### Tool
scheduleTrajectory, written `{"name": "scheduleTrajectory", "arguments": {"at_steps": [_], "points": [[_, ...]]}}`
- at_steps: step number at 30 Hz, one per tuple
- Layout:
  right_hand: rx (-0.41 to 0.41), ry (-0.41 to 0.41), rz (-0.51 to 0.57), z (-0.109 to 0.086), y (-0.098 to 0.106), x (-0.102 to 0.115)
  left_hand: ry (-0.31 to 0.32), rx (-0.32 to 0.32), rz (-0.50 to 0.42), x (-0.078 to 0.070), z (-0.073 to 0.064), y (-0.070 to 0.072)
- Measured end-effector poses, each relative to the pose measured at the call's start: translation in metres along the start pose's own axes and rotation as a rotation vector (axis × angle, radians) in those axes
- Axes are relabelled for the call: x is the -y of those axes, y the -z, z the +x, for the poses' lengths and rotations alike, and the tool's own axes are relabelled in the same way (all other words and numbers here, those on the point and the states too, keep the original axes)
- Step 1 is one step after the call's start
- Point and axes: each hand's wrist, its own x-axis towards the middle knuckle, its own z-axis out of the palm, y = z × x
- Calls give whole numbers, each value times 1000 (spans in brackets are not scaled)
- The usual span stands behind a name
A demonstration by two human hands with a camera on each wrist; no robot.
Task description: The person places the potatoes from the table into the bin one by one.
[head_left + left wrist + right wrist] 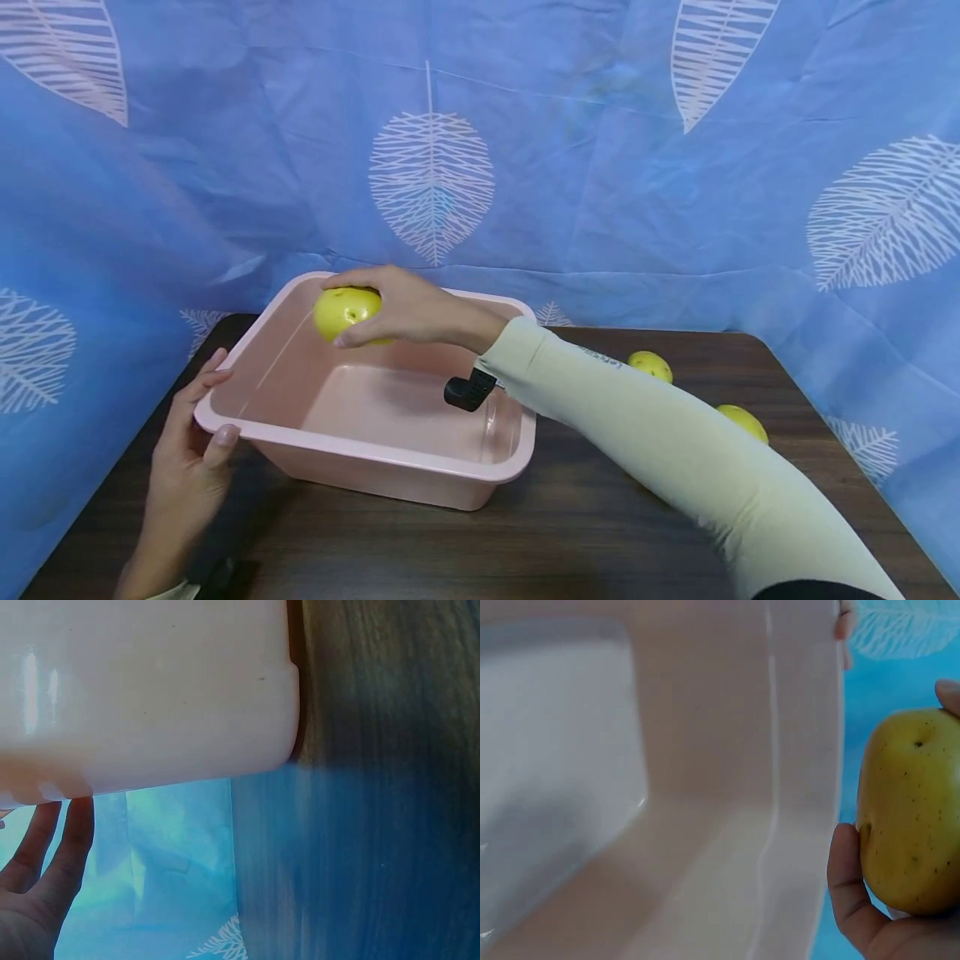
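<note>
A pink plastic basin [360,446] stands on the table, its inner floor bare in the head view. My left hand [187,442] grips its left front corner, thumb at the front rim and fingers along the left side. The left wrist view has the fingers [75,840] against the basin's outer wall [165,697]. Above the basin's far left part, my right hand [408,308] holds a yellow potato [345,312] between thumb and fingers. Up close in the right wrist view, the potato [911,817] shows small dark spots and eyes.
Two more yellow potatoes lie on the table to the right, one farther back [650,365] and one nearer [744,422], partly behind the right sleeve [660,433]. A blue leaf-patterned cloth [570,167] hangs behind the dark wooden table [420,550].
</note>
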Motion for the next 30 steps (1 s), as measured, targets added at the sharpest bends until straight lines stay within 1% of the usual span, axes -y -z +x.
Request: {"name": "scheduleTrajectory", "arguments": {"at_steps": [5,10,15,23,30], "points": [[27,-31,19,19,-6,-10,-4,7,-25,0,0,1],[60,-61,96,33,-14,-18,6,3,7,-1,1,1],[102,-80,111,42,-22,-26,13,5,29,0,2,0],[104,-103,105,54,-32,-34,-12,18,-11,3,2,0],[100,-97,132,65,-42,-39,11,9,5,-1,2,1]]}}
